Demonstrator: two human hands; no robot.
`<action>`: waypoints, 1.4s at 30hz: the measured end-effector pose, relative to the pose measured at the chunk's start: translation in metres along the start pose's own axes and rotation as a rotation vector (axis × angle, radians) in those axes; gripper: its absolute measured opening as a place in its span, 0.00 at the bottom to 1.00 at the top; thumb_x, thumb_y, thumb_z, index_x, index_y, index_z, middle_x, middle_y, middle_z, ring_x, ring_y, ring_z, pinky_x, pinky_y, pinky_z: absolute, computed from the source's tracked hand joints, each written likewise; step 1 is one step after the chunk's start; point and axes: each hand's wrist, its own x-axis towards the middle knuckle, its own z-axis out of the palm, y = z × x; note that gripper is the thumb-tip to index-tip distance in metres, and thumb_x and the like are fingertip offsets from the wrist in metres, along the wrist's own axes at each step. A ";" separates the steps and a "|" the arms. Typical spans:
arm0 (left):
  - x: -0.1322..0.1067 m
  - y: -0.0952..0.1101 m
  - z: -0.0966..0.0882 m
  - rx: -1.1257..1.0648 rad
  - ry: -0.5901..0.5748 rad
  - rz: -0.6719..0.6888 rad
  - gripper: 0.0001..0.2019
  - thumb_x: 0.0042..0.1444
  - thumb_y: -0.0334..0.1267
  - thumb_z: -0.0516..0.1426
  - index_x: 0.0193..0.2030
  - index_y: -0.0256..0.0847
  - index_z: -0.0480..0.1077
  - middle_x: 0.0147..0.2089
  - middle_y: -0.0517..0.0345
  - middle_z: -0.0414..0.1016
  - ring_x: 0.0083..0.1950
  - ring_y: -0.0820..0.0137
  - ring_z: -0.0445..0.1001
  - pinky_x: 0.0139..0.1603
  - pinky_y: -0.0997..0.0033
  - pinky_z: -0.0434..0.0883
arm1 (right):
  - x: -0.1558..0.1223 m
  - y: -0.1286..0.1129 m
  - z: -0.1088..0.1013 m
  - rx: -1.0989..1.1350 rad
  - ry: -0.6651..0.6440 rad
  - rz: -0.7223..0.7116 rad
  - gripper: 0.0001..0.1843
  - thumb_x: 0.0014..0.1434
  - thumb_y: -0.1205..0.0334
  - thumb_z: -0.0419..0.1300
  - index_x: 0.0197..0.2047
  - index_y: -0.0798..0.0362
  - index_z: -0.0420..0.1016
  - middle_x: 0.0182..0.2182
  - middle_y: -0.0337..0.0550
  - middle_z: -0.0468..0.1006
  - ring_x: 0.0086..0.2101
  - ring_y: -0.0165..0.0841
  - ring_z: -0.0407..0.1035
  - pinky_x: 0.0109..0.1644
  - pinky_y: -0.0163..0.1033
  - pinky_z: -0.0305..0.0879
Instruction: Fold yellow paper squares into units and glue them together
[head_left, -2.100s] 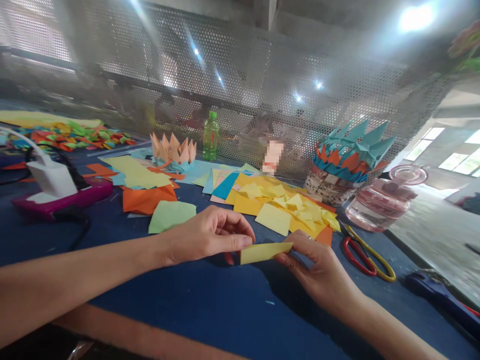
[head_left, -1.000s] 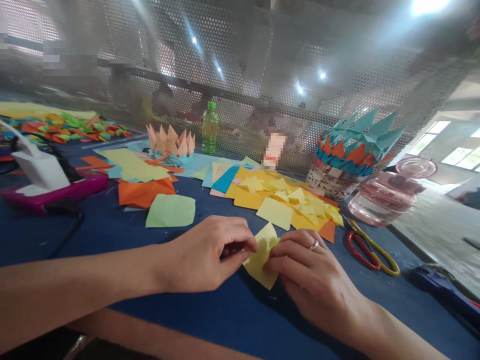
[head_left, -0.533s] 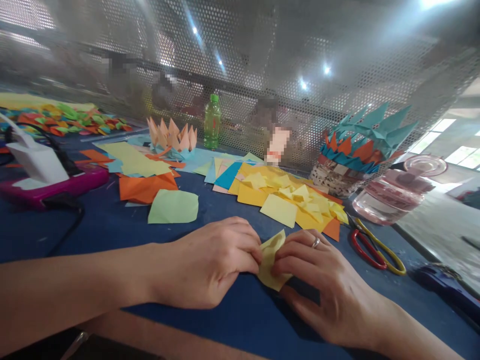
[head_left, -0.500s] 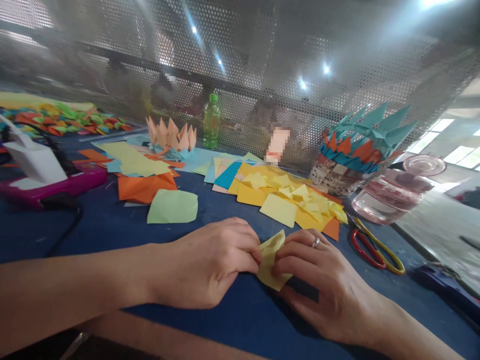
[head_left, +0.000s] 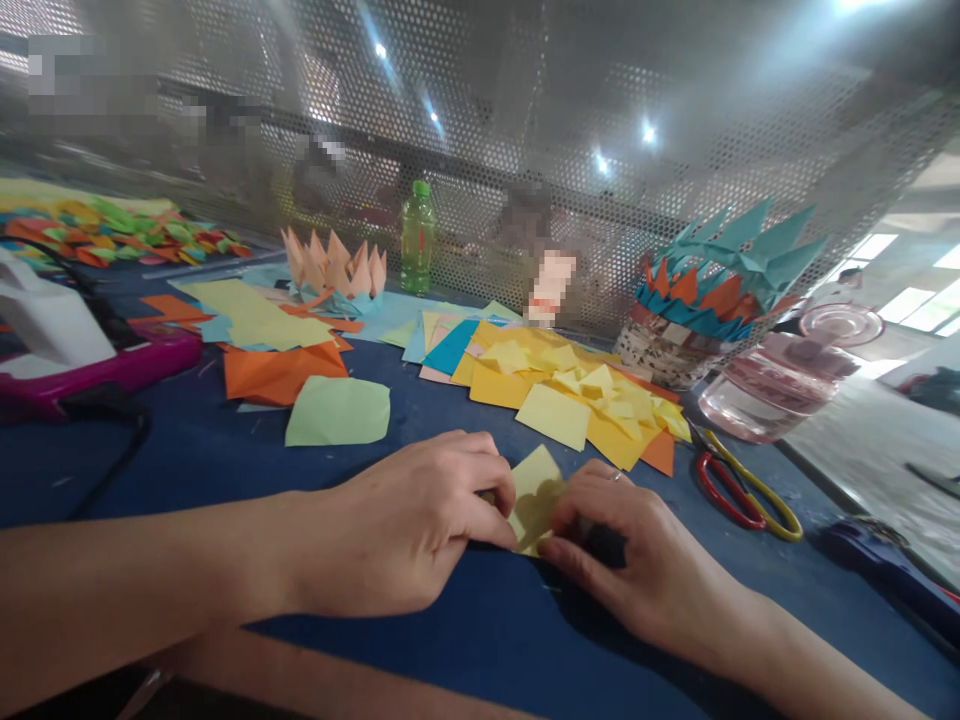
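Your left hand [head_left: 420, 530] lies knuckles-up on the blue tabletop [head_left: 450, 640], fingers curled, thumb and fingertips pinching the left edge of a small folded yellow paper [head_left: 534, 490]. Your right hand [head_left: 637, 565] meets it from 3 o'clock, fingers bent, gripping the paper's lower right side. The paper sits between both hands, low against the tabletop near the middle of the view, with one corner pointing up toward 12 o'clock.

From the paper, a pile of yellow squares [head_left: 577, 400] lies near at 12 to 1 o'clock, spread over orange and blue sheets. A light green sheet [head_left: 337, 412] lies at 10 o'clock, with an orange sheet [head_left: 277, 370] just beyond it. Red-and-yellow scissors [head_left: 739, 490] rest at 3 o'clock, apart from your right hand. Farther at 2 o'clock a glass jar [head_left: 780, 385] stands beside a basket topped with teal and orange paper points [head_left: 712, 275]. At 11 o'clock, near the perforated screen [head_left: 525, 130], a green bottle [head_left: 417, 238] stands upright beside a peach paper crown [head_left: 334, 268].
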 end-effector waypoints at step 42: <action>0.001 -0.001 0.006 0.184 -0.077 0.041 0.22 0.51 0.20 0.55 0.49 0.48 0.73 0.47 0.57 0.72 0.45 0.65 0.69 0.49 0.61 0.63 | 0.006 -0.005 0.008 0.070 0.021 0.274 0.12 0.57 0.63 0.63 0.44 0.50 0.69 0.27 0.35 0.72 0.27 0.31 0.64 0.31 0.36 0.60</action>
